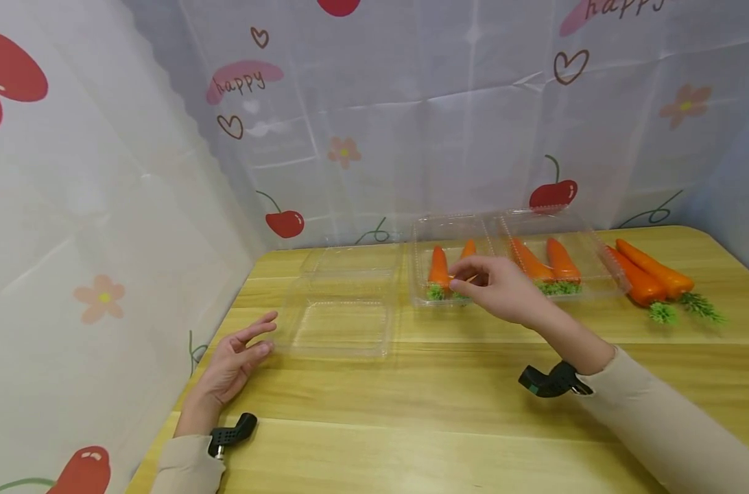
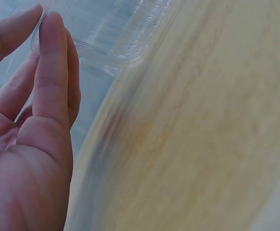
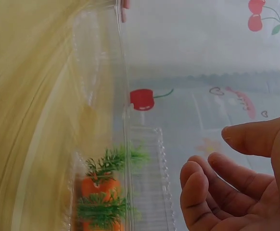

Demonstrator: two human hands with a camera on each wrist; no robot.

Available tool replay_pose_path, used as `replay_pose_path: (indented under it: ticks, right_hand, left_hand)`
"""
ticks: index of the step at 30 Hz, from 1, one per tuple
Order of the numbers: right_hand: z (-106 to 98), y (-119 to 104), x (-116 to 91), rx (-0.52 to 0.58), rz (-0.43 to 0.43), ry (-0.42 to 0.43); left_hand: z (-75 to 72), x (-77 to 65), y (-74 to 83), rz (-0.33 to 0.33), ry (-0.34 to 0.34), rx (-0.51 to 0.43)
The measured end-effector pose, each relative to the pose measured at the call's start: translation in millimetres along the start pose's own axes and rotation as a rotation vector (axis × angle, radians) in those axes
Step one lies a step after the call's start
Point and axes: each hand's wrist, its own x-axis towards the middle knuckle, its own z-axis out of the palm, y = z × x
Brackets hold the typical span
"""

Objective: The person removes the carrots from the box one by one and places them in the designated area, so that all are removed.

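A clear plastic clamshell box (image 1: 340,353) lies with its lid folded back at the left. My left hand (image 1: 235,360) is at its left edge, fingers extended and thumb apart; in the left wrist view its fingertips (image 2: 52,33) overlap the box's rim (image 2: 101,55). My right hand (image 1: 498,288) hovers over the middle clear box (image 1: 420,300), fingers loosely bent around nothing. Two carrots with green tops lie in that box, one of them a carrot (image 1: 438,266) left of the hand, the other partly hidden behind it. In the right wrist view, orange carrots (image 3: 99,185) show through clear plastic.
A third clear box (image 1: 603,288) at the right holds two carrots (image 1: 562,261). Beside it, two loose carrots (image 1: 649,274) lie on the wooden table (image 1: 374,425). A printed white curtain (image 1: 411,151) hangs behind and along the left side.
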Motion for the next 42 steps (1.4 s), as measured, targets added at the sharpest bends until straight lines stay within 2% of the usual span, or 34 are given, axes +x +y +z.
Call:
replay_pose_path:
  ticks: [7,16,20,31,42]
  right_hand:
    - [21,-4,3,0.038,-0.027,-0.072]
    - [62,-8,2,0.120,-0.048,-0.205]
    - [81,-9,4,0.210,-0.026,-0.230]
    - [111,-16,11,0.475,0.168,-0.147]
    - [132,-14,22,0.681,0.265,-0.088]
  left_hand:
    - [1.9,0.5,0.4,0.001,-0.003,0.010]
    - [-0.3,0.1,1.0,0.003,-0.006,-0.006]
    - [-0.8,-0.5,1.3,0.002,-0.008,-0.017]
    - [-1.5,-0.3,2.3,-0.005,-0.014,-0.027]
    - [-4.5,-4.4,2.2,0.010,-0.010,-0.016]
